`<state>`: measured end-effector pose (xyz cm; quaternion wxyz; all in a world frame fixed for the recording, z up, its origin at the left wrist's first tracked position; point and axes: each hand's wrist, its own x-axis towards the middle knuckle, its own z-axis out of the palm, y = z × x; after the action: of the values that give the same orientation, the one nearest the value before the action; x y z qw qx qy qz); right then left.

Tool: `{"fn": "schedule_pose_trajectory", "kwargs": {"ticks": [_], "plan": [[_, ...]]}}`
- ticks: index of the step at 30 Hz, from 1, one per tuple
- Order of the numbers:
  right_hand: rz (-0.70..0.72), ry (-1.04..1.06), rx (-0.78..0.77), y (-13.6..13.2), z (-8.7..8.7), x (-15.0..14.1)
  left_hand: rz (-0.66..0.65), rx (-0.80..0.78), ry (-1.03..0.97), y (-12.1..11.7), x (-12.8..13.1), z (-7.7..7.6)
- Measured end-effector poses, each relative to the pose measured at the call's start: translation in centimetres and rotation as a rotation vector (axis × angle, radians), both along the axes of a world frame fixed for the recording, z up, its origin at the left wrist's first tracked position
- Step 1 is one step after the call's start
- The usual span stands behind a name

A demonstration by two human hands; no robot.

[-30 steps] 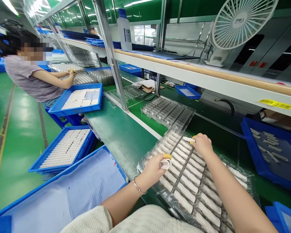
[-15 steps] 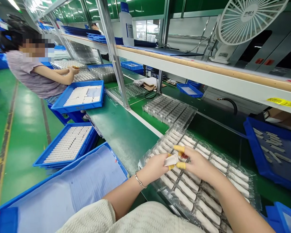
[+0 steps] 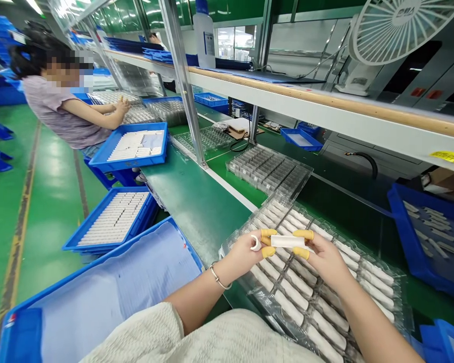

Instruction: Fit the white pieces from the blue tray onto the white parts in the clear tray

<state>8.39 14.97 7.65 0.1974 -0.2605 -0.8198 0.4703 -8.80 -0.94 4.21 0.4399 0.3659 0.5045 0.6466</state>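
Since half a second ago, both hands have been drawn apart. A small white ring (image 3: 256,243) is pinched by the left hand (image 3: 245,252); a smooth white stick (image 3: 287,241) is pinched by the right hand (image 3: 321,254), above the clear ribbed plastic tray (image 3: 378,297) at near right.

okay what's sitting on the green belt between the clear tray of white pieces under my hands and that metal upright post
In the head view, a stack of empty clear trays lies between the filled clear tray and the metal post.
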Motion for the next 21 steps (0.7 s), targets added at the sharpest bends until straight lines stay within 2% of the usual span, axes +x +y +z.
{"fn": "schedule_pose_trajectory", "kwargs": {"ticks": [5,9,13,16,19,21], "plan": [[0.007,0.031,0.153,-0.2,0.3,0.4,0.0,0.002,0.019,0.1,0.3,0.0],[0.13,0.027,0.296,-0.7,1.2,0.4,0.057,0.007,0.122,0.0,0.3,0.4],[0.262,-0.144,0.216,-1.3,1.8,0.0,0.214,0.038,0.525,-0.4,-0.4,0.5],[0.272,-0.224,0.12,-1.7,1.3,-0.6,0.247,0.0,0.778,-0.5,-0.8,0.2],[0.268,-0.268,0.113,-1.5,0.6,-1.4,0.229,-0.047,0.854,-0.4,-1.1,-0.5],[0.246,-0.332,0.21,-0.5,0.4,-2.3,0.242,-0.08,0.796,-0.2,-1.3,-1.2]]}}
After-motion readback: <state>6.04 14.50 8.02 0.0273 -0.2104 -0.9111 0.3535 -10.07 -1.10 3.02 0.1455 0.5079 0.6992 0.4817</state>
